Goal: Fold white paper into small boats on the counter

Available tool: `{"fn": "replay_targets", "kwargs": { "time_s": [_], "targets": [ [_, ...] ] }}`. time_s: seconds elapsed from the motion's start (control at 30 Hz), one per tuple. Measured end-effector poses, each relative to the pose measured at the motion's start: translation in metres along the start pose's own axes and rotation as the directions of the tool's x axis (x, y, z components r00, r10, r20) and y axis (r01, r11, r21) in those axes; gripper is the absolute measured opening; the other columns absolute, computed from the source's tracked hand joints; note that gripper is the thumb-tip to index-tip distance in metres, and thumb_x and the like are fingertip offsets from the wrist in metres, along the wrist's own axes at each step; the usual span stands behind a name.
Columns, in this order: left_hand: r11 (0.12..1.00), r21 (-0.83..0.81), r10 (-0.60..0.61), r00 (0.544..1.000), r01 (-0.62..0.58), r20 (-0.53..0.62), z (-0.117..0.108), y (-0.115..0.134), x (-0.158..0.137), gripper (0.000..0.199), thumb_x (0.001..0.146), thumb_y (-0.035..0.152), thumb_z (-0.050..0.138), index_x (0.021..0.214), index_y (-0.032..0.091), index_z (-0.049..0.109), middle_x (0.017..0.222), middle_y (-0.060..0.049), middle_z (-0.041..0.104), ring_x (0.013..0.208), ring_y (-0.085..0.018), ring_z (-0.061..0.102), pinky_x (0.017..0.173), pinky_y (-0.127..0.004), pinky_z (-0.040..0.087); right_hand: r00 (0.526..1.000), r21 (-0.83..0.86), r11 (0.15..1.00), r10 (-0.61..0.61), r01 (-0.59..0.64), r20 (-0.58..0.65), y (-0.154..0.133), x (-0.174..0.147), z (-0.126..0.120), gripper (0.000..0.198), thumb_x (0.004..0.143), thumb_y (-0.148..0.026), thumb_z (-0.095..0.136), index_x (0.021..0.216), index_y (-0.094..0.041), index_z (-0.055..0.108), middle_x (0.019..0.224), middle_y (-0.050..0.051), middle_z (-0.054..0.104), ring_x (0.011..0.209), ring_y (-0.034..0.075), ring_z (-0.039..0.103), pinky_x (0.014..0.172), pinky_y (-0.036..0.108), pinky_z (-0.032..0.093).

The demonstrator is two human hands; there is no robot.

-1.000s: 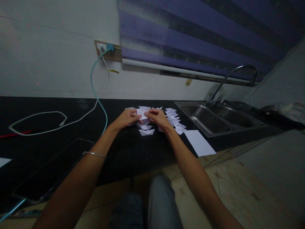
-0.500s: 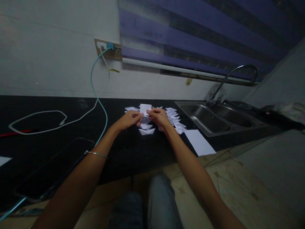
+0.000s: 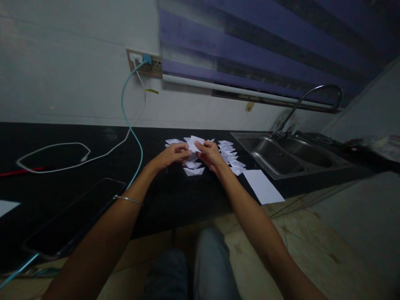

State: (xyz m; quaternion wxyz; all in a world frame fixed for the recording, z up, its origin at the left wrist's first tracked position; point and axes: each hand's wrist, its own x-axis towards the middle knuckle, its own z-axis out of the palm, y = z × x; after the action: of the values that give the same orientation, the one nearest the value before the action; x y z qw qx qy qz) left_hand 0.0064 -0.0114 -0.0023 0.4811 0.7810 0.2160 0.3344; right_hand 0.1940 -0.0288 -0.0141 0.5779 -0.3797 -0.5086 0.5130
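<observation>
A small folded piece of white paper [image 3: 196, 141] is held up above the counter, tilted. My right hand [image 3: 210, 155] pinches its right side between thumb and fingers. The fingers of my left hand [image 3: 173, 155] are closed at its lower left edge, where the exact contact is hard to make out. Beneath and behind my hands lie several folded paper boats; the nearest paper boat [image 3: 194, 171] sits just in front. More boats form a column to the right of my right hand, with another boat [image 3: 238, 164] near its front end.
A flat sheet of white paper [image 3: 264, 187] lies by the counter's front edge, left of the double sink [image 3: 289, 171]. On the left are a phone [image 3: 75, 216], a looped white cable [image 3: 53, 145], a teal cable [image 3: 141, 150] and the corner of another paper [image 3: 8, 206].
The folded paper has turned from nearly square-on to tilted and shifted slightly right. My left fingers have slid off its face to the lower left edge. The camera view has shifted slightly.
</observation>
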Motion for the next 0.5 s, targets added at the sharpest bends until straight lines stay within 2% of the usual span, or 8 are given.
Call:
{"fn": "replay_targets", "kwargs": {
  "time_s": [0.07, 0.13, 0.2, 0.27, 0.33, 0.37, 0.43, 0.5],
  "targets": [
    [1.000, 0.014, 0.019, 0.999, -0.018, -0.037, 0.000, 0.002, 0.000, 0.025, 0.086, 0.037, 0.064, 0.072, 0.017, 0.057, 0.061, 0.002, 0.057, 0.055, -0.010, 0.053, 0.052, -0.021, 0.038, 1.000, -0.014, 1.000, 0.013, -0.013, 0.022, 0.003, 0.001, 0.003, 0.046, 0.062, -0.052, 0.084, 0.085, -0.017, 0.064, 0.076, 0.001, 0.062, 0.063, 0.011, 0.055, 0.058, 0.026, 0.047],
    [0.998, 0.051, 0.035, 0.997, -0.032, -0.063, -0.001, 0.004, 0.000, 0.026, 0.085, 0.037, 0.064, 0.070, 0.017, 0.058, 0.063, 0.001, 0.057, 0.056, -0.009, 0.051, 0.053, -0.021, 0.038, 0.999, -0.098, 0.995, -0.022, 0.020, -0.024, 0.008, 0.004, 0.004, 0.053, 0.061, -0.051, 0.084, 0.096, -0.020, 0.060, 0.077, -0.001, 0.060, 0.063, 0.011, 0.054, 0.058, 0.026, 0.046],
    [0.997, 0.075, 0.041, 0.995, -0.035, -0.088, -0.002, 0.003, 0.000, 0.027, 0.084, 0.037, 0.066, 0.069, 0.016, 0.059, 0.064, 0.001, 0.056, 0.055, -0.009, 0.048, 0.052, -0.021, 0.037, 0.986, -0.227, 0.968, -0.136, 0.110, -0.101, 0.013, 0.007, 0.003, 0.056, 0.061, -0.050, 0.084, 0.099, -0.023, 0.054, 0.080, -0.003, 0.057, 0.065, 0.011, 0.052, 0.059, 0.026, 0.045],
    [0.998, 0.054, 0.022, 0.995, -0.017, -0.098, -0.003, 0.001, 0.001, 0.027, 0.083, 0.038, 0.067, 0.069, 0.016, 0.061, 0.065, 0.000, 0.056, 0.054, -0.008, 0.047, 0.051, -0.020, 0.037, 0.948, -0.390, 0.891, -0.297, 0.232, -0.113, 0.014, 0.008, 0.001, 0.047, 0.065, -0.049, 0.082, 0.091, -0.023, 0.052, 0.084, -0.002, 0.054, 0.071, 0.012, 0.050, 0.065, 0.027, 0.045],
    [1.000, -0.014, -0.023, 0.996, 0.022, -0.083, -0.004, -0.004, 0.002, 0.025, 0.082, 0.039, 0.068, 0.073, 0.017, 0.063, 0.069, -0.001, 0.059, 0.055, -0.008, 0.048, 0.049, -0.020, 0.037, 0.913, -0.524, 0.786, -0.406, 0.328, -0.036, 0.010, 0.006, 0.000, 0.037, 0.072, -0.048, 0.077, 0.079, -0.022, 0.051, 0.083, -0.001, 0.050, 0.075, 0.014, 0.047, 0.071, 0.028, 0.043],
    [0.997, -0.062, -0.049, 0.996, 0.044, -0.073, -0.005, -0.006, 0.004, 0.025, 0.081, 0.040, 0.069, 0.075, 0.017, 0.064, 0.072, -0.002, 0.060, 0.057, -0.009, 0.050, 0.050, -0.020, 0.038, 0.906, -0.558, 0.748, -0.424, 0.360, 0.016, 0.007, 0.004, 0.000, 0.035, 0.076, -0.048, 0.073, 0.077, -0.021, 0.051, 0.081, -0.001, 0.049, 0.076, 0.014, 0.047, 0.072, 0.029, 0.042],
    [0.980, -0.185, -0.094, 0.990, 0.074, -0.101, -0.005, -0.010, 0.006, 0.027, 0.078, 0.043, 0.070, 0.076, 0.017, 0.063, 0.074, -0.003, 0.060, 0.062, -0.011, 0.054, 0.050, -0.021, 0.042, 0.909, -0.563, 0.727, -0.401, 0.393, 0.116, 0.001, -0.001, 0.003, 0.031, 0.084, -0.048, 0.065, 0.077, -0.022, 0.051, 0.080, 0.000, 0.050, 0.077, 0.016, 0.047, 0.069, 0.029, 0.041],
    [0.950, -0.303, -0.132, 0.975, 0.074, -0.177, -0.005, -0.013, 0.008, 0.031, 0.077, 0.046, 0.070, 0.075, 0.017, 0.060, 0.072, -0.002, 0.057, 0.063, -0.012, 0.055, 0.051, -0.021, 0.045, 0.908, -0.560, 0.719, -0.374, 0.411, 0.188, -0.003, -0.006, 0.006, 0.029, 0.088, -0.049, 0.061, 0.081, -0.022, 0.053, 0.084, 0.001, 0.052, 0.078, 0.016, 0.048, 0.067, 0.028, 0.040]
  ]
}}
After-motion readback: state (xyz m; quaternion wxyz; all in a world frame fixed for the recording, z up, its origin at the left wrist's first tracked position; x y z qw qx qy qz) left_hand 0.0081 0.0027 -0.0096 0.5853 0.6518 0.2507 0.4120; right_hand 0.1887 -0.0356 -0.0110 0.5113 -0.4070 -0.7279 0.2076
